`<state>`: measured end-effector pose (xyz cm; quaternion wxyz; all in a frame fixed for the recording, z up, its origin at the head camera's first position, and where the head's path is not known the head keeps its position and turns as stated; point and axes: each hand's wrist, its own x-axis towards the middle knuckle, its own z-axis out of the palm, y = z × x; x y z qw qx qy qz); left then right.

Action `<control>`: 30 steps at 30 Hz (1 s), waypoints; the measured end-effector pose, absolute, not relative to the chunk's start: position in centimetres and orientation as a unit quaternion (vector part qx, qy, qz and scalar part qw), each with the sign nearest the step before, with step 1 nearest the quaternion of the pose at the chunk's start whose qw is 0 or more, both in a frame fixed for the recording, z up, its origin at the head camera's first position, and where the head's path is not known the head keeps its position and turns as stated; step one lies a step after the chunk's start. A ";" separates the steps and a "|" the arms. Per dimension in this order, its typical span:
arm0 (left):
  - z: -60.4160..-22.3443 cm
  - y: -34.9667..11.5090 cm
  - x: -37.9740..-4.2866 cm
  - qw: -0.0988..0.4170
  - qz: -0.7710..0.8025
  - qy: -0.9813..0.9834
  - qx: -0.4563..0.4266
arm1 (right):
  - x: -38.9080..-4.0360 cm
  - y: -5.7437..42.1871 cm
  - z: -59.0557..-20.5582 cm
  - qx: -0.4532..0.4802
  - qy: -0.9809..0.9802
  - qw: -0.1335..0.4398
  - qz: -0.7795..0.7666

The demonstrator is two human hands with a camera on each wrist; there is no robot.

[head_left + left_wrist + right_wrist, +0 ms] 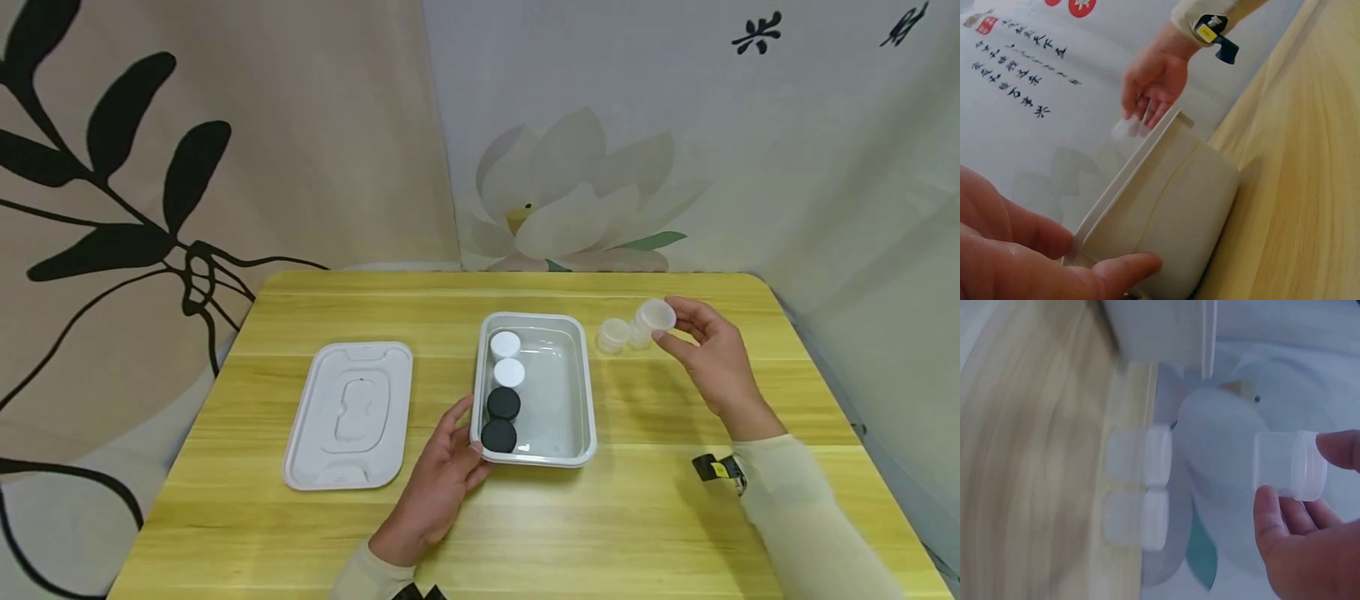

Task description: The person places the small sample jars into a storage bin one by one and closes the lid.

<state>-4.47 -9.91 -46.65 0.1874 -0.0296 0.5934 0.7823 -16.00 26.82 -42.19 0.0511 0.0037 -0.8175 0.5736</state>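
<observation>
A white plastic box (558, 400) stands on the table. Along its left side are two white-topped round containers (507, 358) and two black-topped ones (502, 419). At the box's near left corner, my left hand (438, 479) grips it, with a fingertip at the rim and another digit against the outer wall in the left wrist view. My right hand (712, 358) pinches a small translucent jar (1285, 464) between thumb and fingers, held above the table. Two similar translucent jars (1138, 519) stand side by side on the table, right of the box.
The box's flat white lid (348, 417) lies on the wooden table (637, 525) to the left of the box. Behind the table hangs a printed curtain (345, 125) with leaf and flower patterns.
</observation>
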 end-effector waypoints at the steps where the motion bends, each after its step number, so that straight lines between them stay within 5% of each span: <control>1: -46.7 -9.9 -4.5 0.187 0.782 0.594 -0.030 | -15.9 26.4 -42.1 0.013 -0.816 0.048 0.576; 17: -46.7 -10.0 -4.6 0.190 0.778 0.598 -0.035 | -15.6 20.8 -41.9 0.058 -0.823 -0.027 0.564; 30: -46.7 -10.1 -4.6 0.189 0.776 0.601 -0.035 | -18.1 16.4 -43.9 0.068 -0.854 -0.026 0.515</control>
